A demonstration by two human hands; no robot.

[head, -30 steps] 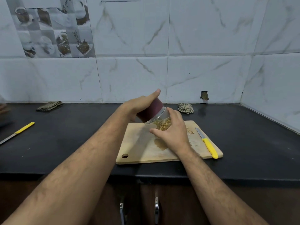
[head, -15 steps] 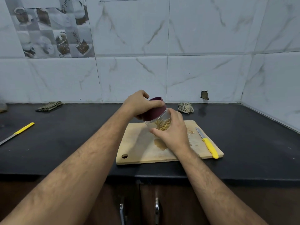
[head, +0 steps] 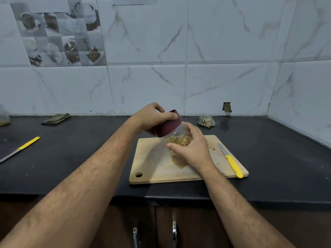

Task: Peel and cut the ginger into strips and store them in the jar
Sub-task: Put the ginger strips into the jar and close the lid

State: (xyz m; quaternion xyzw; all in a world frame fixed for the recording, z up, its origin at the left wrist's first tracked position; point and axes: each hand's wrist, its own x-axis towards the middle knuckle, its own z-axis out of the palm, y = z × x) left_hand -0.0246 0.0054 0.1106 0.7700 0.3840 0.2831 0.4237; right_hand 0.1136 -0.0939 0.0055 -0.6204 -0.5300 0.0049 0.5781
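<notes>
A clear jar [head: 176,136] with pale ginger strips [head: 180,141] inside hangs tilted above the wooden cutting board [head: 154,165]. My right hand [head: 194,149] grips the jar's body from the right side. My left hand [head: 152,117] curls its fingers around the maroon lid [head: 168,127] seated on the jar's mouth. A damp stain and a few ginger scraps [head: 212,147] lie on the board. A yellow-handled knife [head: 232,164] rests on the board's right edge.
The board lies on a black counter [head: 80,158] against a tiled wall. A second yellow-handled knife [head: 19,149] lies at the far left. Folded cloths sit at the back left [head: 56,119] and back right [head: 206,120]. Cupboard handles [head: 154,235] are below the counter edge.
My left hand went from lying over the lid with straight fingers to curling round it, and the grip has turned slightly on the lid. The jar stays tilted above the board.
</notes>
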